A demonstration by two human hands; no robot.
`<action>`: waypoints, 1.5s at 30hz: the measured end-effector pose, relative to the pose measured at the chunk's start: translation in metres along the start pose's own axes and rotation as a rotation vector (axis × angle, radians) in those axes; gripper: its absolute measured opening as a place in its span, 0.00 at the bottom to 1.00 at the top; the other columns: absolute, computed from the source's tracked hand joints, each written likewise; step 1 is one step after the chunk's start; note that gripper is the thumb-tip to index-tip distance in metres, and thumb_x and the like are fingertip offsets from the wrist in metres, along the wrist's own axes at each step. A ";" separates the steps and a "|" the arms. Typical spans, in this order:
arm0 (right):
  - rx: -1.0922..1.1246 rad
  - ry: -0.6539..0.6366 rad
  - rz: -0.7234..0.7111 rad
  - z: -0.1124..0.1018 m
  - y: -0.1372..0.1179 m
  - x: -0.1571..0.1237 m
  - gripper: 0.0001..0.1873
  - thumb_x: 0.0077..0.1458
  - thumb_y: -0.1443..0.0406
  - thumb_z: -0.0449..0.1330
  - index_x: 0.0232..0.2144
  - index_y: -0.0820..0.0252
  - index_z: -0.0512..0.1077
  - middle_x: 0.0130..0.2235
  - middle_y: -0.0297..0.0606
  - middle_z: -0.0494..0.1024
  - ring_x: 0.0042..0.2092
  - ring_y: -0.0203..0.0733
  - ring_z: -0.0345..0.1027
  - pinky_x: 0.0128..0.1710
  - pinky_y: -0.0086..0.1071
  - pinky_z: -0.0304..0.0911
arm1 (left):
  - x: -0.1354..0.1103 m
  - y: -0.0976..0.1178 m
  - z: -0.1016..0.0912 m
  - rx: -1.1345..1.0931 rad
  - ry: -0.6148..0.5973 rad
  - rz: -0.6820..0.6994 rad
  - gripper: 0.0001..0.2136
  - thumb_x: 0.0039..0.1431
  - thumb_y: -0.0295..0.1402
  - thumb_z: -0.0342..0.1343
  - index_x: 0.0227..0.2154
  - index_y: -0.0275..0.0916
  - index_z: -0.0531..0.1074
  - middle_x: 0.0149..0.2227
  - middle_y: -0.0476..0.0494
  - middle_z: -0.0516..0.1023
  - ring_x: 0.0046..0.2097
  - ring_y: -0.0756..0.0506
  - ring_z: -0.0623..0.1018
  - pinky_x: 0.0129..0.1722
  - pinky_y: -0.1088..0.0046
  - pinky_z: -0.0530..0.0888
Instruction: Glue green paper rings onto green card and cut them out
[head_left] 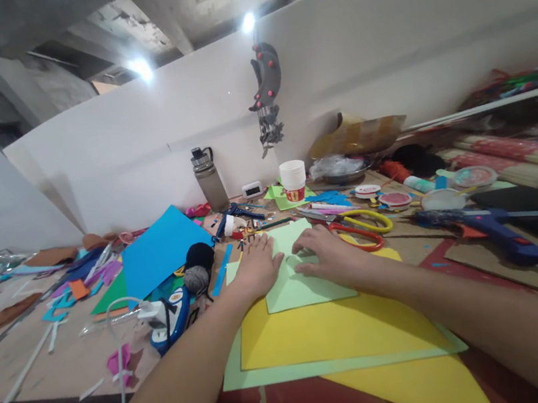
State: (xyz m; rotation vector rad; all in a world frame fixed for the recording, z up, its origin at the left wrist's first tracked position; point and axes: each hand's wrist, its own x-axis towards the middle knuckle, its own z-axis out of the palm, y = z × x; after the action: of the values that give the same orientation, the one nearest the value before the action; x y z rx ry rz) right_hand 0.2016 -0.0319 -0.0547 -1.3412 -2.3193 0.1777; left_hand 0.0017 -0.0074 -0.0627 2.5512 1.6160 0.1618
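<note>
A small light green sheet of paper (308, 293) lies in front of me, with both hands resting on it. My left hand (259, 265) presses on its left side with the fingers stretched forward. My right hand (326, 255) rests on its right side, fingers bent and thumb apart, with nothing visible in the grasp. Beneath this sheet is a larger yellow sheet (329, 334), which in turn lies on a bigger light green sheet (324, 367). Just beyond my right hand are scissors with orange-red handles (366, 239) and scissors with yellow handles (375, 216).
A blue sheet (160, 251), yarn balls (197, 279) and a blue-and-white power strip (169, 321) lie to the left. At right is a blue glue gun (506, 233). Farther back stand a bottle (210, 183) and stacked paper cups (293, 177).
</note>
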 end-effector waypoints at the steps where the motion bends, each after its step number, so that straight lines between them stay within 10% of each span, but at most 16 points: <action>1: -0.020 -0.006 0.031 0.002 -0.002 0.000 0.12 0.54 0.58 0.60 0.38 0.56 0.75 0.44 0.42 0.75 0.50 0.51 0.63 0.48 0.43 0.58 | 0.000 0.000 0.001 -0.002 0.004 0.001 0.28 0.66 0.42 0.36 0.63 0.29 0.55 0.67 0.31 0.50 0.68 0.37 0.49 0.64 0.54 0.46; 16: -0.188 -0.047 0.287 0.002 0.018 0.005 0.20 0.55 0.59 0.58 0.49 0.60 0.71 0.51 0.51 0.72 0.55 0.59 0.60 0.49 0.50 0.55 | 0.002 0.002 -0.008 -0.035 0.341 -0.286 0.28 0.55 0.41 0.55 0.57 0.34 0.63 0.52 0.29 0.71 0.56 0.30 0.65 0.54 0.52 0.60; 26: 0.862 0.319 0.458 -0.005 0.032 0.015 0.24 0.44 0.67 0.62 0.46 0.59 0.65 0.30 0.32 0.74 0.33 0.40 0.70 0.34 0.34 0.64 | 0.015 -0.010 -0.018 -1.206 0.620 -0.186 0.16 0.47 0.31 0.62 0.41 0.37 0.71 0.33 0.46 0.76 0.36 0.48 0.75 0.37 0.73 0.71; 35: 1.342 0.209 0.369 -0.020 0.014 0.012 0.16 0.47 0.59 0.64 0.40 0.55 0.73 0.39 0.39 0.81 0.40 0.46 0.75 0.41 0.41 0.70 | 0.006 0.003 -0.030 -1.735 0.337 -0.130 0.18 0.44 0.38 0.67 0.38 0.34 0.75 0.34 0.40 0.82 0.39 0.42 0.81 0.43 0.64 0.76; 45: 1.087 0.289 0.457 -0.032 0.007 0.006 0.14 0.46 0.52 0.63 0.27 0.56 0.75 0.28 0.36 0.80 0.28 0.44 0.72 0.26 0.36 0.67 | 0.004 0.010 -0.019 -1.855 0.280 -0.175 0.14 0.54 0.38 0.61 0.37 0.33 0.76 0.37 0.36 0.82 0.41 0.41 0.81 0.45 0.64 0.77</action>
State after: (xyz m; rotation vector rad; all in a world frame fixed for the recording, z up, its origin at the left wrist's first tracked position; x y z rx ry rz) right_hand 0.2190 -0.0263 -0.0265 -1.1279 -1.2460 1.1083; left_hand 0.0096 -0.0073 -0.0427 0.9155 0.7773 1.2584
